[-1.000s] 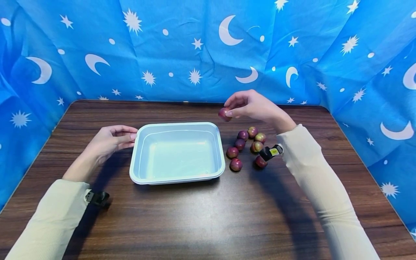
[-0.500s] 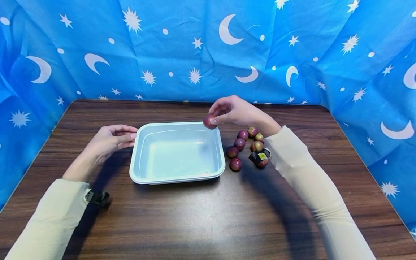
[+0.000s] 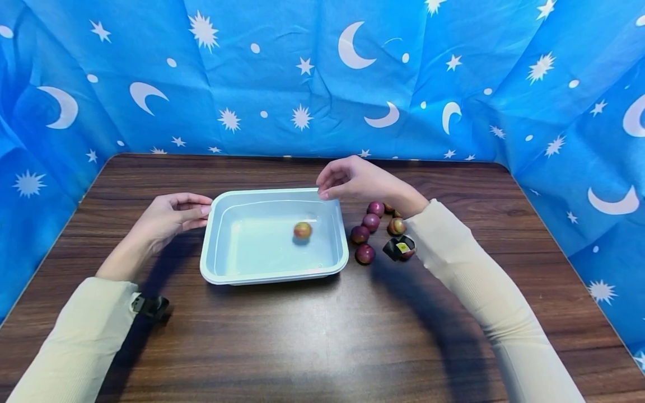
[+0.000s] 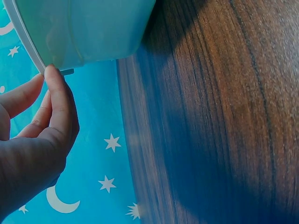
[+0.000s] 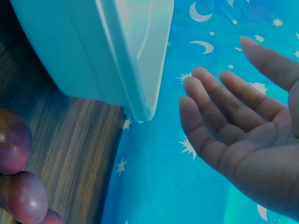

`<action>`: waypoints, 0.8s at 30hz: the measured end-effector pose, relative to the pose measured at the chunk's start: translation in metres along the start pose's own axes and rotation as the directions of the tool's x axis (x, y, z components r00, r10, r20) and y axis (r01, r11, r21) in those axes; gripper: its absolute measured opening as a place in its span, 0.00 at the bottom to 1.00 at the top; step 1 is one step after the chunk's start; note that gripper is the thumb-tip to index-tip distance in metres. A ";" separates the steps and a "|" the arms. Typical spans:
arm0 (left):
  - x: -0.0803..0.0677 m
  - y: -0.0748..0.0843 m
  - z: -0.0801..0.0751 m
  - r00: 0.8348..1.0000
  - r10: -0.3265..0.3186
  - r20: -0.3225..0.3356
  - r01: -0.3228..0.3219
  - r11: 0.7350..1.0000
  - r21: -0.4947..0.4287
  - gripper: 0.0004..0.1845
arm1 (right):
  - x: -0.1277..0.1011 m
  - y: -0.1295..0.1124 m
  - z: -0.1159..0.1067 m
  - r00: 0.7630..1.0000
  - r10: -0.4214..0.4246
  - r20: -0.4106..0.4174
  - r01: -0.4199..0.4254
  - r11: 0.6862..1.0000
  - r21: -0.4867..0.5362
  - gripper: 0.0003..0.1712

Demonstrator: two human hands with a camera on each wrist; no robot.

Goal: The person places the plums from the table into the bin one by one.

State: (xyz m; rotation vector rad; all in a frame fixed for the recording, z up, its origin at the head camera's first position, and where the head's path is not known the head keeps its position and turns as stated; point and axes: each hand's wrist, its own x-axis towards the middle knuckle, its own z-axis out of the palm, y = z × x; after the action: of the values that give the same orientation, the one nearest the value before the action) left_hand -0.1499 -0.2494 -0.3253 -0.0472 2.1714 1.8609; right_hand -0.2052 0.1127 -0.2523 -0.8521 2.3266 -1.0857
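- While nothing lies between them, the fingers [image 5: 212, 116] of the right hand [image 3: 355, 180] are spread and relaxed, hanging over the far right corner of the tray [image 3: 274, 277] without touching it in the wrist view.
- Below and nearer the person, one plum [image 3: 302, 230] sits inside the tray, right of the tray's middle and slightly blurred in the head view.
- At the tray's left rim, the left hand [image 3: 168, 219] rests with its fingers loosely curved and its fingertips [image 4: 55, 74] against the rim's edge; whether it grips or merely touches, I cannot tell.
- Just right of the tray, a cluster of dark red plums [image 3: 372, 222] lies on the table [image 3: 322, 336], partly hidden by the right forearm, whose wrist carries a small black camera [image 3: 399, 247].
- Another black wrist camera [image 3: 149, 305] shows on the left sleeve, near the table's near left edge.
- Dark brown wood grain runs along the table; both arms cast soft shadows on it towards the near edge.
- Behind the far edge and along both sides hangs a blue cloth [image 3: 322, 78] printed with white moons and stars, creased in folds and closing the table in on three sides.
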 end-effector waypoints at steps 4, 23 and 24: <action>0.000 0.000 0.000 1.000 -0.002 -0.003 0.002 1.000 -0.001 0.15 | -0.002 0.002 -0.003 1.000 0.028 -0.006 -0.029 0.999 -0.028 0.14; 0.000 0.000 0.002 1.000 -0.002 -0.003 0.002 1.000 0.018 0.18 | -0.030 0.015 -0.021 0.995 0.065 -0.079 -0.067 0.998 -0.012 0.15; 0.000 0.000 0.002 1.000 -0.003 -0.004 0.003 1.000 0.013 0.18 | -0.032 0.016 -0.022 0.994 0.070 -0.082 -0.071 0.997 -0.010 0.15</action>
State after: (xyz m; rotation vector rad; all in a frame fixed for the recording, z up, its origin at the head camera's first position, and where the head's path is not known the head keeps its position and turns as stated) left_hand -0.1496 -0.2478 -0.3250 -0.0514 2.1846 1.8468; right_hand -0.2013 0.1541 -0.2485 -0.7374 2.4141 -1.0954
